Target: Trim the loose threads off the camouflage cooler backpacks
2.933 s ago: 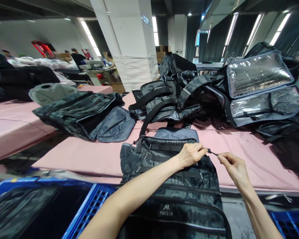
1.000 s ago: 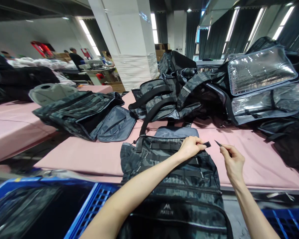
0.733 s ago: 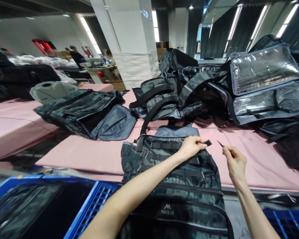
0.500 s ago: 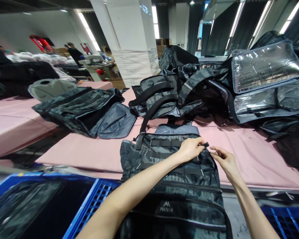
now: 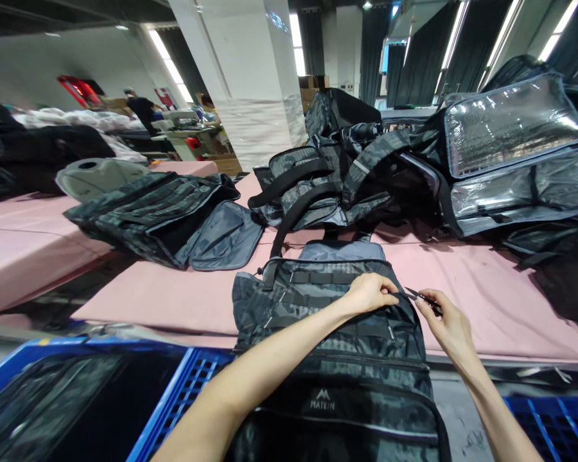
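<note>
A dark camouflage backpack (image 5: 337, 359) with a MATEIN logo lies in front of me, its top toward the far side. My left hand (image 5: 372, 292) reaches over its upper right part, thumb and fingers closed on a short black strap (image 5: 401, 295) at the bag's edge. Just right of it, my right hand (image 5: 450, 324) grips a small pair of black thread snips (image 5: 428, 301). The blades point left at the strap, close to my left fingertips. Whether they touch the strap I cannot tell.
Pink cloth covers the table (image 5: 173, 295). Another camouflage backpack (image 5: 158, 208) lies open at left; a pile of bags (image 5: 327, 179) stands behind, with silver-lined compartments (image 5: 515, 128) at right. Blue crates (image 5: 185, 378) flank the near edge. A person (image 5: 142, 110) is far back.
My right hand has turned, so the snips show more clearly beside the strap. My left hand has shifted slightly down, and the strap end no longer sticks up.
</note>
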Motion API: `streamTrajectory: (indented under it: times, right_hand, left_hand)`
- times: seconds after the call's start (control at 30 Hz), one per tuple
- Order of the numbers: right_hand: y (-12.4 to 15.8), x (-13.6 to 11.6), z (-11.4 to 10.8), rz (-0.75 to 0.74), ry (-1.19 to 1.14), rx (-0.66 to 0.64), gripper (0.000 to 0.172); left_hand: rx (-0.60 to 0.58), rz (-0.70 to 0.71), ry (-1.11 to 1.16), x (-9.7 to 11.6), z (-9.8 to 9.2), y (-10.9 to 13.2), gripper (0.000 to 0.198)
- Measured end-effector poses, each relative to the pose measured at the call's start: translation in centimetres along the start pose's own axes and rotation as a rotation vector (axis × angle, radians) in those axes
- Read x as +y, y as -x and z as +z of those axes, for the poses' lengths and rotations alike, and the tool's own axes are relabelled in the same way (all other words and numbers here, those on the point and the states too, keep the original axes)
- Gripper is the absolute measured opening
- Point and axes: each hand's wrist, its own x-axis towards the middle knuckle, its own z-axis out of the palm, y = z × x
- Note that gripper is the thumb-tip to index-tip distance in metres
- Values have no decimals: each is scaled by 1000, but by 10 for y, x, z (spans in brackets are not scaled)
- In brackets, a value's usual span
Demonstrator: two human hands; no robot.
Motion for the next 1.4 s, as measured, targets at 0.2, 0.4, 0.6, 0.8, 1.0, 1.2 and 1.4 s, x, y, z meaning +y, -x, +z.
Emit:
streamTrajectory:
  times: [0.2, 0.4, 0.6, 0.8, 1.0, 1.2, 1.4]
  right_hand:
    - [5, -4, 0, -205, 251, 113, 41]
    - [4, -7, 4, -284, 296, 162, 44]
    - [4, -7, 5, -320, 332, 176, 42]
    - [4, -6, 3, -400, 371, 194, 32]
    - [1, -12, 1, -316, 160, 130, 27]
    - [-9, -12, 12, -118, -225, 94, 35]
    - [-10, 6, 7, 212, -495, 182, 51]
  left_hand:
    - [4, -113, 137, -3, 4, -5, 31]
    - [24, -110, 165, -5, 8, -6, 32]
    - [18, -122, 163, -4, 7, -5, 31]
    - [17, -112, 143, -5, 8, -6, 31]
    - [11, -99, 116, -4, 7, -6, 31]
    - [-11, -105, 143, -8, 7, -7, 33]
    - [-8, -4, 283, -10, -7, -8, 28]
